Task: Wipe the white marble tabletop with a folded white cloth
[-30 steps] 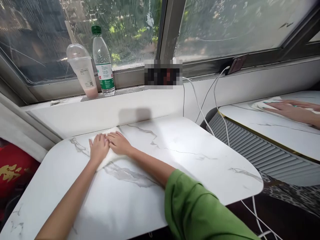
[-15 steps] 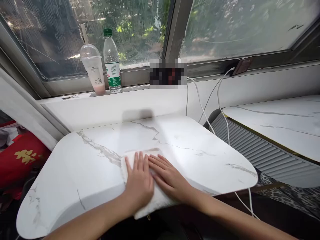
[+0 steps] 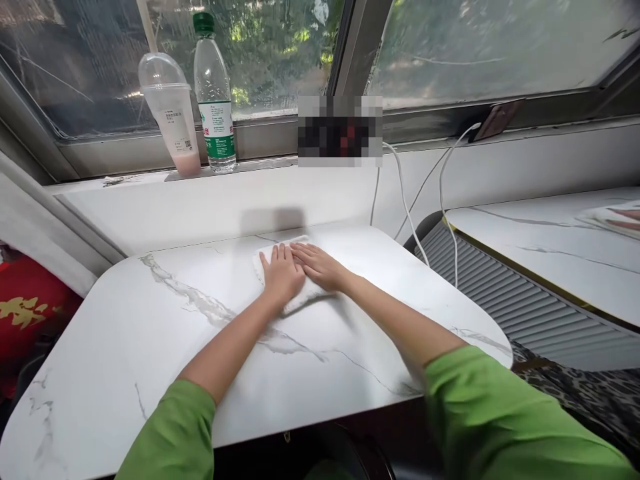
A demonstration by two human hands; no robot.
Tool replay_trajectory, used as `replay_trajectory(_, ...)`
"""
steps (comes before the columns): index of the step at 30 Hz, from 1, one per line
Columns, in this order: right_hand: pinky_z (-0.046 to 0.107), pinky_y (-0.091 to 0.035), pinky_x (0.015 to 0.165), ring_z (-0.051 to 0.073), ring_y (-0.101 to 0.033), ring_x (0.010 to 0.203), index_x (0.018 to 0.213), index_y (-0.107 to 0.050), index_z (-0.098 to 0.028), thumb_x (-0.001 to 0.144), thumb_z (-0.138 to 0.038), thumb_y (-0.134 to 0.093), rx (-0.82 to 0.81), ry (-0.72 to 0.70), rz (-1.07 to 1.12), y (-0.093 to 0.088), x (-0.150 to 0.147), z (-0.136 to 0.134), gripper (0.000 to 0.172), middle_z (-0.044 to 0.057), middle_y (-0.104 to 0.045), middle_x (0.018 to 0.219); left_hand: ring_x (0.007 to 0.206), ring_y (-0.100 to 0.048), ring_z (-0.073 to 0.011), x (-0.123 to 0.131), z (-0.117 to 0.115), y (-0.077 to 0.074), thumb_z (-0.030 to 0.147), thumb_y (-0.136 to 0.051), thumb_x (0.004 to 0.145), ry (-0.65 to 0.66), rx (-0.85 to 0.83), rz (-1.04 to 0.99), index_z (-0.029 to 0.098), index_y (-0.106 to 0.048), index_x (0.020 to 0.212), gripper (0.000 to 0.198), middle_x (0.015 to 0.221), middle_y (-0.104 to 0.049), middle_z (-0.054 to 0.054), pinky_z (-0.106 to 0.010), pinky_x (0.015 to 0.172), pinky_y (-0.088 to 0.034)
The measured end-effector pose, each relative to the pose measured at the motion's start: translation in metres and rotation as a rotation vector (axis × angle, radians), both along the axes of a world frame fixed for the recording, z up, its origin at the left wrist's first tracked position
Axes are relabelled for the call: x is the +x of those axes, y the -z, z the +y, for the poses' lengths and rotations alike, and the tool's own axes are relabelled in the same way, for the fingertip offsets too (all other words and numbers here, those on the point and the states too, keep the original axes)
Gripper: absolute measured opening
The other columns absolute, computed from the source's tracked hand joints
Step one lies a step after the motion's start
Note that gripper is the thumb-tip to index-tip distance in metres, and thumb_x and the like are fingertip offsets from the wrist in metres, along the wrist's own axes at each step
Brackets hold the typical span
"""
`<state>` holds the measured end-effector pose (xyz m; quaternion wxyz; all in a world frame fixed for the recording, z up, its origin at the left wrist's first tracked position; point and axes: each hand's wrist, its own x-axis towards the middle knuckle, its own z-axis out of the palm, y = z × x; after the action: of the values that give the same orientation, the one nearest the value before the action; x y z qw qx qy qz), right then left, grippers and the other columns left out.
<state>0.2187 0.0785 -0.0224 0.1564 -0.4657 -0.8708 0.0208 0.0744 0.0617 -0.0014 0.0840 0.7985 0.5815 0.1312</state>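
A white cloth (image 3: 313, 295) lies on the white marbled table (image 3: 200, 360), close to its back edge by the wall. My left hand (image 3: 283, 272) rests flat on the cloth, fingers stretched out and pointing toward the window. Beside it, my right hand (image 3: 320, 265) also lies flat on the cloth, its fingers extended to the left and touching the left hand's fingers. Both palms press from above, and neither hand wraps around the cloth. Part of the cloth is hidden under them.
On the windowsill stand a lidded plastic cup (image 3: 175, 127) and a green-capped bottle (image 3: 215, 110). White cables (image 3: 443, 193) hang down at the right. Beyond is a second marbled table (image 3: 550, 233). A red bag-like item (image 3: 35, 300) is at the far left.
Both hands and the cloth have moved away from the front edge of the table toward the wall. The arms are stretched further forward, and green sleeves now show.
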Motion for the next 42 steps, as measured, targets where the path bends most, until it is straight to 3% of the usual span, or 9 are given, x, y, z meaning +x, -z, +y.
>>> replay_trajectory(7, 0.048, -0.026, 0.114, 0.025, -0.036, 0.138, 0.141, -0.043, -0.013, 0.090, -0.021, -0.030, -0.011, 0.094, 0.100, -0.001, -0.019, 0.052, 0.053, 0.011, -0.042, 0.148, 0.141, -0.027, -0.0198, -0.013, 0.057, -0.002, 0.024, -0.028, 0.090, -0.012, 0.047, -0.006, 0.014, -0.035, 0.143, 0.054, 0.151, -0.036, -0.006, -0.050, 0.118, -0.011)
replay_trajectory(10, 0.047, -0.024, 0.114, 0.025, -0.034, 0.138, 0.142, -0.041, -0.013, 0.090, -0.021, -0.030, -0.014, 0.096, 0.128, 0.001, -0.020, 0.059, 0.054, 0.011, -0.041, 0.149, 0.142, -0.025, -0.0195, -0.015, 0.066, -0.003, 0.025, -0.028, 0.091, 0.028, 0.025, 0.014, 0.016, -0.029, 0.147, 0.056, 0.152, -0.034, -0.005, -0.050, 0.118, -0.011)
replay_trajectory(14, 0.048, -0.021, 0.115, 0.028, -0.018, 0.144, 0.147, -0.033, -0.012, 0.092, -0.028, -0.031, -0.019, 0.144, 0.131, 0.000, -0.020, 0.057, 0.058, 0.011, -0.024, 0.157, 0.143, -0.023, -0.0185, -0.014, 0.062, -0.005, 0.026, -0.025, 0.093, 0.046, 0.023, 0.039, 0.018, -0.020, 0.150, 0.058, 0.154, -0.030, -0.004, -0.048, 0.118, -0.010)
replay_trajectory(20, 0.048, -0.015, 0.117, 0.028, -0.016, 0.145, 0.148, -0.025, -0.003, 0.095, -0.034, -0.023, -0.067, 0.120, 0.022, 0.000, -0.011, 0.025, 0.061, 0.018, -0.022, 0.156, 0.144, -0.020, -0.0200, -0.008, 0.025, -0.008, 0.026, -0.022, 0.095, 0.034, 0.009, 0.111, 0.012, -0.028, 0.148, 0.055, 0.155, -0.027, -0.007, -0.048, 0.118, -0.008)
replay_trajectory(24, 0.050, -0.015, 0.118, 0.028, -0.014, 0.145, 0.150, -0.024, -0.010, 0.096, -0.042, -0.024, -0.155, 0.027, -0.021, 0.000, 0.020, -0.017, 0.063, 0.013, -0.021, 0.157, 0.144, -0.019, -0.0211, 0.010, -0.019, -0.005, 0.029, -0.022, 0.096, 0.071, -0.006, 0.110, 0.014, -0.030, 0.148, 0.054, 0.155, -0.026, -0.007, -0.050, 0.118, -0.006)
replay_trajectory(28, 0.052, -0.021, 0.116, 0.029, -0.017, 0.144, 0.150, -0.026, -0.021, 0.093, -0.050, -0.035, -0.225, 0.000, 0.023, -0.004, 0.082, -0.071, 0.065, 0.007, -0.026, 0.156, 0.145, -0.016, -0.0263, 0.055, -0.070, -0.002, 0.028, -0.023, 0.095, 0.142, -0.034, 0.100, 0.009, -0.030, 0.148, 0.056, 0.156, -0.024, -0.011, -0.053, 0.117, -0.005)
replay_trajectory(33, 0.051, -0.035, 0.111, 0.028, -0.026, 0.141, 0.149, -0.030, -0.030, 0.090, -0.047, -0.043, -0.227, 0.133, 0.096, -0.005, 0.173, -0.136, 0.062, 0.004, -0.029, 0.155, 0.144, -0.015, -0.0345, 0.135, -0.118, -0.001, 0.033, -0.028, 0.094, 0.301, 0.020, 0.070, 0.000, -0.031, 0.145, 0.061, 0.154, -0.026, -0.018, -0.061, 0.115, -0.010)
replay_trajectory(37, 0.049, -0.035, 0.112, 0.024, -0.031, 0.140, 0.146, -0.034, -0.032, 0.090, -0.032, -0.036, -0.160, 0.272, 0.155, 0.001, 0.200, -0.152, 0.056, 0.001, -0.035, 0.153, 0.142, -0.019, -0.0371, 0.169, -0.126, 0.000, 0.034, -0.026, 0.094, 0.359, 0.080, 0.026, -0.004, -0.032, 0.144, 0.062, 0.151, -0.030, -0.022, -0.061, 0.114, -0.014)
replay_trajectory(42, 0.052, -0.025, 0.116, 0.023, -0.035, 0.139, 0.143, -0.039, -0.023, 0.090, -0.026, -0.029, -0.068, 0.305, 0.144, 0.005, 0.181, -0.127, 0.054, 0.006, -0.043, 0.148, 0.142, -0.021, -0.0356, 0.169, -0.104, 0.003, 0.033, -0.028, 0.093, 0.349, 0.068, 0.013, -0.004, -0.030, 0.144, 0.063, 0.152, -0.029, -0.021, -0.060, 0.114, -0.013)
